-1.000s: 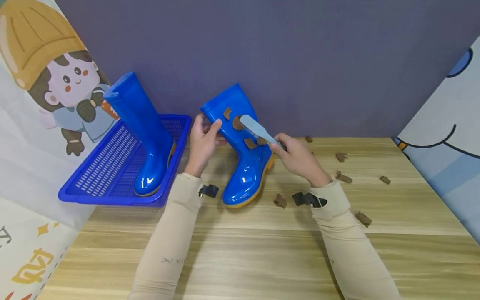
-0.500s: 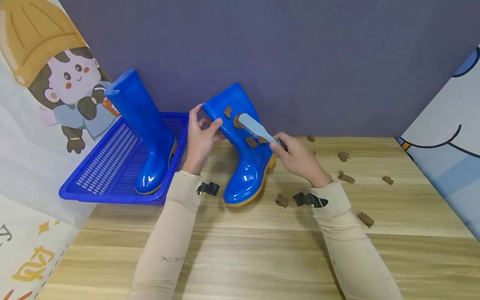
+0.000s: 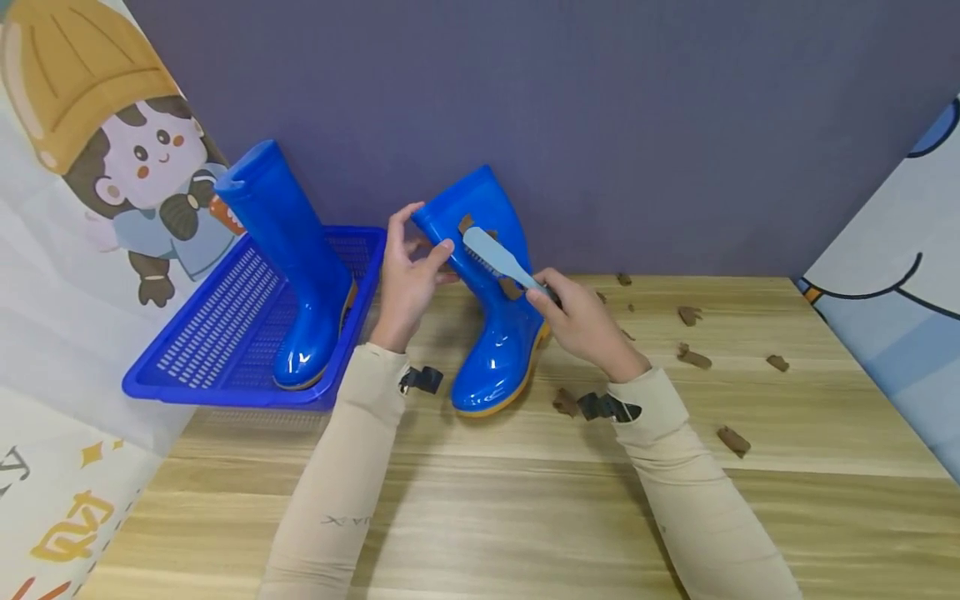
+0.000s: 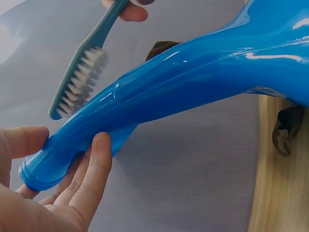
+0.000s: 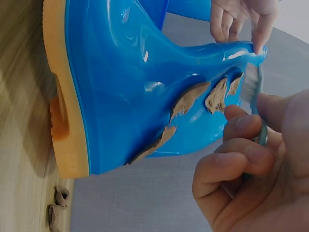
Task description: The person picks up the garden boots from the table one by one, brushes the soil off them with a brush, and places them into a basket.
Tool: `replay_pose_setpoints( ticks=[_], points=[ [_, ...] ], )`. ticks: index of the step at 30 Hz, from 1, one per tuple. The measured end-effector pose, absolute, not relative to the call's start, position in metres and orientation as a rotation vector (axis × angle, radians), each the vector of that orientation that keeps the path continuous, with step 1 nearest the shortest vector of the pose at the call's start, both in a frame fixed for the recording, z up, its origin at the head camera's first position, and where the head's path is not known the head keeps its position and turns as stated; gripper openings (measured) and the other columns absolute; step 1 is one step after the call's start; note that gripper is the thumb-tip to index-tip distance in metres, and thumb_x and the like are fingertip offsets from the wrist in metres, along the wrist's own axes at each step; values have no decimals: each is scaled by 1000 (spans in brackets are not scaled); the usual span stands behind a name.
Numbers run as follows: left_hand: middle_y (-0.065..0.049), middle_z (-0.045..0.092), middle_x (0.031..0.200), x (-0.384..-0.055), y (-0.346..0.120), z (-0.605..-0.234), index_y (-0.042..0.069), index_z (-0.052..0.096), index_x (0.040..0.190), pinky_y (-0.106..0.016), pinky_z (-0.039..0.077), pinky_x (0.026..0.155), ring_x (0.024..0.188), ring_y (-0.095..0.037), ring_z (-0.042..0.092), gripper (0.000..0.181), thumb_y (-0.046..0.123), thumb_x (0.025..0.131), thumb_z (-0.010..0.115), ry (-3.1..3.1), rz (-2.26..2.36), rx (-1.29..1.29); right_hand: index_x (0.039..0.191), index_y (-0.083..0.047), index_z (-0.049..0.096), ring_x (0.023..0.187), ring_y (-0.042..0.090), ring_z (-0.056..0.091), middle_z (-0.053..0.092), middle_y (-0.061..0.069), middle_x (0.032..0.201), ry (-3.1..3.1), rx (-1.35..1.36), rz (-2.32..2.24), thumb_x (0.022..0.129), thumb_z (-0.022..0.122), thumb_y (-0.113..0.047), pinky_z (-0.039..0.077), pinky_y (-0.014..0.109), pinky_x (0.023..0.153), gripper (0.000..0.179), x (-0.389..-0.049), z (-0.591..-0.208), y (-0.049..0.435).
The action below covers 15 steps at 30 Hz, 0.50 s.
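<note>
A glossy blue rain boot (image 3: 491,350) with a yellow sole stands on the table, its shaft leaning back. My left hand (image 3: 411,287) grips the boot's top edge, thumb on one side and fingers on the other. In my right hand (image 3: 585,321) is the handle of a light blue brush (image 3: 497,257), its white bristles (image 4: 82,82) facing the shaft. Several brown mud-like patches (image 5: 190,99) cling to the side of the shaft. In the head view the brush head covers part of these patches.
A second blue rain boot (image 3: 303,275) stands in a blue plastic basket (image 3: 187,392) at the left. Several brown clumps (image 3: 733,442) lie scattered on the wooden table (image 3: 480,517), mostly at the right. A grey panel (image 3: 637,133) rises behind the table.
My right hand has moved slightly left with the brush, whose head has shifted along the boot shaft. The left hand keeps its grip on the boot's top.
</note>
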<state>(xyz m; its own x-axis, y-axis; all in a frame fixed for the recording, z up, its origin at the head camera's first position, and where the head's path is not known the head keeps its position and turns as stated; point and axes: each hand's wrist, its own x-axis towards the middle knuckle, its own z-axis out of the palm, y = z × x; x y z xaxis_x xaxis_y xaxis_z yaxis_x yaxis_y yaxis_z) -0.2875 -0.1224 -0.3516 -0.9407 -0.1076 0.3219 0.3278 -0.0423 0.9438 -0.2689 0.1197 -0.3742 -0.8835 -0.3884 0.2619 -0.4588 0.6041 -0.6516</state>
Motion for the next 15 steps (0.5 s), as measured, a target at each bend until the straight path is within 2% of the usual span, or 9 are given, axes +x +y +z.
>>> replay_pose_setpoints(
  ticks=[5, 8, 15],
  points=[
    [-20, 61, 128, -287, -124, -351, 23, 36, 153, -54, 63, 84, 108, -35, 70, 58, 7, 103, 59, -1950, -2047, -270, 123, -7, 59, 59, 21, 44, 47, 6, 75, -2693, 732, 1164, 109, 46, -32, 38, 32, 54, 31, -268, -374, 115],
    [-21, 61, 133, -287, -124, -351, 25, 37, 152, -55, 62, 85, 111, -36, 70, 57, 6, 102, 59, -1943, -2066, -303, 123, -9, 59, 59, 21, 45, 47, 6, 75, -2676, 721, 1171, 109, 47, -33, 38, 32, 54, 30, -268, -375, 113],
    [-21, 62, 135, -286, -121, -352, 27, 38, 151, -50, 64, 82, 109, -38, 71, 58, 3, 102, 60, -1945, -2094, -340, 122, -8, 60, 57, 21, 45, 49, 6, 73, -2650, 612, 1148, 109, 48, -33, 37, 32, 52, 31, -266, -381, 109]
  ],
)
